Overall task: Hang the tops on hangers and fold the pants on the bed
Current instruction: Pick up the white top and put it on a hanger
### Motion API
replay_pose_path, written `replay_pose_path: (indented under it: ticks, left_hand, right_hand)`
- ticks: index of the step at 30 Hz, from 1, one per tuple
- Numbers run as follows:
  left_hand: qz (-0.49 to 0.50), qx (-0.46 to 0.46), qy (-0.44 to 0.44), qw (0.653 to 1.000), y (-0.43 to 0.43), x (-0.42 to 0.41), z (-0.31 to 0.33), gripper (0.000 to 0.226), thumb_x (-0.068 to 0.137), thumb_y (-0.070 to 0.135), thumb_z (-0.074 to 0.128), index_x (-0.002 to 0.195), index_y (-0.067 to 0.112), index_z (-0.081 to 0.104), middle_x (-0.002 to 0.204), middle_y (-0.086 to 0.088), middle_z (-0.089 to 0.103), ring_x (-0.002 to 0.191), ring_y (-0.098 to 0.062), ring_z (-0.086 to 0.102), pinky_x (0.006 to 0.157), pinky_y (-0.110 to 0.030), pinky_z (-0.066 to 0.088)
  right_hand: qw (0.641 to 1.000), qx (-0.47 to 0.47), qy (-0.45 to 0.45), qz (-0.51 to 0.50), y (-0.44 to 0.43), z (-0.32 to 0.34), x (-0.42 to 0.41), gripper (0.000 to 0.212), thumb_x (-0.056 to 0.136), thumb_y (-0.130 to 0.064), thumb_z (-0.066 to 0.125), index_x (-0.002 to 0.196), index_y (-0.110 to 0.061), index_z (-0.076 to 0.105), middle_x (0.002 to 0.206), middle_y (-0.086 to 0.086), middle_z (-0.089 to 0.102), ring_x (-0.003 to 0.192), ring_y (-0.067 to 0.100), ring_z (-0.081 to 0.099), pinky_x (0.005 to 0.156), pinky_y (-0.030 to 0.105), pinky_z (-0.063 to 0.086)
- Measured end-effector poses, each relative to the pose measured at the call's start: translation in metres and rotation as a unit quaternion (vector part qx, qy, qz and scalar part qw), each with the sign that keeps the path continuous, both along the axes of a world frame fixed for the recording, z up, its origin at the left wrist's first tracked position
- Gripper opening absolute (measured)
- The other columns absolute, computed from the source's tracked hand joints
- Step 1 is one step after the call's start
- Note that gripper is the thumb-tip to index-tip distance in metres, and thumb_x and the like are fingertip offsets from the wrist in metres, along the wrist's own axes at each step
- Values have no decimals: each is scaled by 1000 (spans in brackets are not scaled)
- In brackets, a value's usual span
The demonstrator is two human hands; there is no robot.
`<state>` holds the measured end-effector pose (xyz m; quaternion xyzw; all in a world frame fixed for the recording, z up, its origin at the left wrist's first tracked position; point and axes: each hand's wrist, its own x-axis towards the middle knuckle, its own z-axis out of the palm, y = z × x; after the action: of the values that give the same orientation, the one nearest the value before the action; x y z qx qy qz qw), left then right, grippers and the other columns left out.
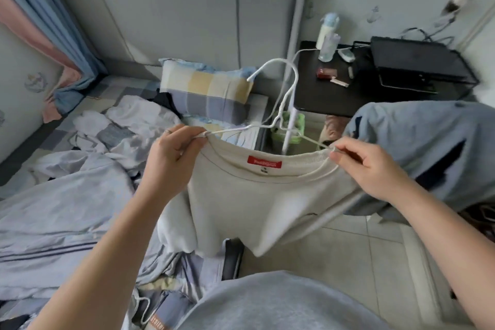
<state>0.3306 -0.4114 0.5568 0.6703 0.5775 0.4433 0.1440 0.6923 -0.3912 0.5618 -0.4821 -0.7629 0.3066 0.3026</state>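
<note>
A cream sweatshirt (257,203) with a red neck label hangs in front of me over the bed's edge. A white wire hanger (288,88) sits in its neck opening, hook pointing up. My left hand (174,153) pinches the collar and the hanger's left arm. My right hand (367,166) pinches the collar's right side against the hanger's other arm. More clothes (128,126) lie heaped on the bed, and another white hanger (143,308) lies at its near end.
A pale blue garment (428,147) hangs at the right, just behind my right hand. A black bedside table (334,96) with bottles and a black tray stands past the hanger. A checked pillow (206,88) leans on the padded headboard. Tiled floor lies below the sweatshirt.
</note>
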Motion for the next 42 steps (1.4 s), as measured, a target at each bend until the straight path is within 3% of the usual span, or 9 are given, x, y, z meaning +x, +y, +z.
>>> replay_pose_path:
  ticks: [4,14,17,22,26,29,34,39,42]
  left_hand:
    - [-99,-20,-7,995,24,69,-6,14,97,17,63,97,28,71,84,17,60,82,-7,56,74,-15,41]
    - [-340,-72,15,938,38,306,-14,18,95,24,62,97,40,68,91,14,66,91,-7,61,80,-8,40]
    - [-395,-98,21,913,32,382,-20,11,96,27,61,99,33,70,91,14,66,93,-13,61,87,-22,44]
    - [-455,-102,45,883,13,509,-26,12,99,27,61,103,31,72,97,16,67,102,-23,60,98,-49,43]
    - [-483,-95,48,869,-10,596,-16,16,98,20,63,110,24,73,114,1,66,113,-29,58,101,-54,43]
    - [-491,-117,65,861,-23,641,-3,32,97,31,62,129,32,61,126,0,58,101,-44,58,97,-57,46]
    - [-549,-184,83,811,-40,681,-5,26,98,35,60,124,34,62,112,16,63,98,-5,60,85,-16,44]
    - [-614,-240,82,748,-43,703,12,18,98,39,60,115,41,64,109,19,69,101,4,63,92,-22,49]
    - [-642,-234,54,729,-33,719,36,14,96,39,63,109,37,67,103,14,72,97,-3,67,90,-29,52]
  right_hand:
    - [998,-27,0,-61,-35,1,66,26,92,-53,52,93,-33,67,68,13,55,61,26,48,62,34,37]
    - [971,-80,12,-226,-173,6,256,32,96,-45,51,82,-18,61,64,0,46,63,8,42,60,26,33]
    - [953,-85,36,-290,-220,7,304,30,95,-42,53,80,-17,61,64,1,45,60,16,41,59,25,32]
    - [913,-88,93,-388,-287,13,363,32,98,-14,57,67,-24,57,62,-10,44,59,5,40,56,15,30]
    - [867,-87,153,-466,-324,18,393,42,97,-3,57,64,-28,60,67,-5,48,65,9,44,61,19,33]
    - [821,-85,208,-525,-336,20,407,38,98,-7,57,64,-23,62,70,3,50,68,14,46,65,27,34]
    - [734,-55,355,-577,-316,23,419,23,95,-16,60,73,-15,67,70,3,54,65,15,50,61,27,39]
    - [665,-31,508,-547,-261,43,443,10,87,-25,69,85,-15,67,89,13,60,81,25,58,69,35,53]
    - [662,-2,538,-522,-221,63,467,28,76,-29,73,92,-11,57,88,13,50,81,27,50,70,37,48]
